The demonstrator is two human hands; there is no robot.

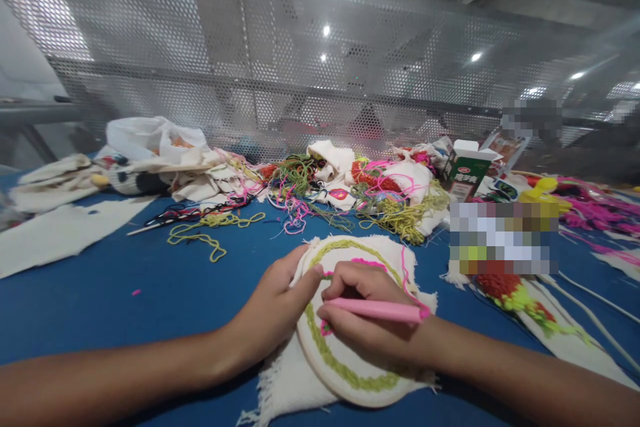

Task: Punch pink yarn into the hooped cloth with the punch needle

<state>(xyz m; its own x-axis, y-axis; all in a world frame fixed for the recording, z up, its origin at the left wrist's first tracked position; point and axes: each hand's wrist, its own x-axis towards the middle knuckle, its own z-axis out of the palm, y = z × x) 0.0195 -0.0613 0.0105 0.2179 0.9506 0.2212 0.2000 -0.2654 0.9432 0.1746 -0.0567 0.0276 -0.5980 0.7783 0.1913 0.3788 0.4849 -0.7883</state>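
A round wooden embroidery hoop (320, 363) with white cloth lies on the blue table (150, 293) in front of me. A green yarn ring and a few pink stitches are worked into the cloth. My left hand (273, 310) grips the hoop's left rim, thumb on the cloth. My right hand (370, 320) rests on the cloth and holds a pink punch needle (380, 310), its tip pointing left onto the fabric. Pink yarn (404, 267) trails from the tool's back end.
Tangled pink, green and yellow yarn (390, 210) and folded white cloths (165, 167) lie at the back. A green carton (467, 173) stands at right. Scissors (170, 217) lie at left, a finished embroidered strip (525, 307) at right. A perforated metal screen (300, 67) backs the table.
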